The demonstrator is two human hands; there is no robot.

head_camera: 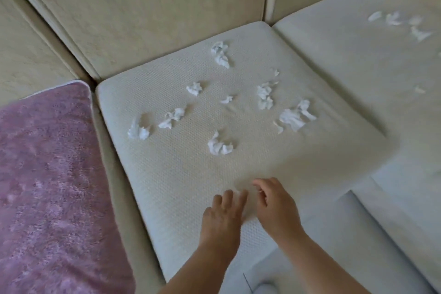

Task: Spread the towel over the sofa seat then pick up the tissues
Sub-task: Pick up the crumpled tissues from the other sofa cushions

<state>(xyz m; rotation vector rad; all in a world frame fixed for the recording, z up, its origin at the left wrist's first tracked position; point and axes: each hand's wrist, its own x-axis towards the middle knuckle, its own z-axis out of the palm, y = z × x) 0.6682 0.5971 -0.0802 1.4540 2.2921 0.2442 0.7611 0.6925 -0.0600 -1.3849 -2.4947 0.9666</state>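
At the bottom centre of the frame two bare forearms reach up and into the picture. The left hand (222, 217) lies palm down on the front edge of the cream, woven middle seat cushion (181, 174), its fingers (227, 198) straight, slightly spread and holding nothing. Just to its right, the right hand (274, 205) hovers at the same edge with its fingers curled downward and the thumb close to the forefinger. The blur makes it impossible to tell whether they pinch anything.

In the lower left of the frame the fluffy mauve towel (47, 186) lies spread flat over the neighbouring left seat, its edge running beside the gap that parts it from the middle cushion.

Further up, in the centre of the frame, the crumpled white tissues (219, 145) are scattered across the middle cushion, apart from one another and well clear of both hands. The nearest wad sits just above the hands, others lie left and right of it, and one lies near the cushion's back edge.

In the upper right a few more white scraps (396, 22) rest on the pale right seat (346, 67). Across the top stand the beige backrest cushions (143, 7).
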